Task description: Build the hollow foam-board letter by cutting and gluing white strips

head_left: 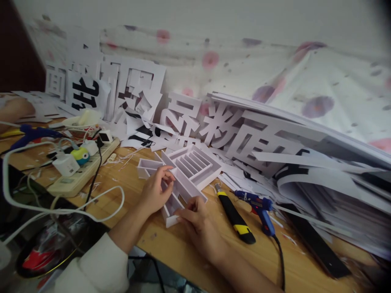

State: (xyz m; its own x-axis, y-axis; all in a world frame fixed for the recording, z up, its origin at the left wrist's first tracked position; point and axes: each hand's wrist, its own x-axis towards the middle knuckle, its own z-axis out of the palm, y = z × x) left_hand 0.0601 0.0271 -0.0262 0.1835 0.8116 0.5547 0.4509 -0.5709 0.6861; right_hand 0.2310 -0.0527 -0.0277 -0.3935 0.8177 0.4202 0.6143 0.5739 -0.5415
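Observation:
A white foam-board letter [200,185] with upright walls and inner ribs lies on the wooden table in front of me. My left hand [159,187] is closed, its curled fingers and thumb pinching a wall on the letter's left part. Closer to me, my right hand [197,224] pinches the wall at the letter's near end, thumb and fingers pressed together. The fingertips of both hands partly hide the walls they touch. Just right of the letter lies a black and yellow utility knife [234,213], with a blue hot glue gun [258,207] beyond it.
A power strip [69,183] with plugs and looping white cables lies at left. Cut-out white letters [259,138] and paper scraps pile along the back. A dark flat bar [314,240] lies at right. Another person's hand [16,110] is at far left, near a second glue gun [33,134].

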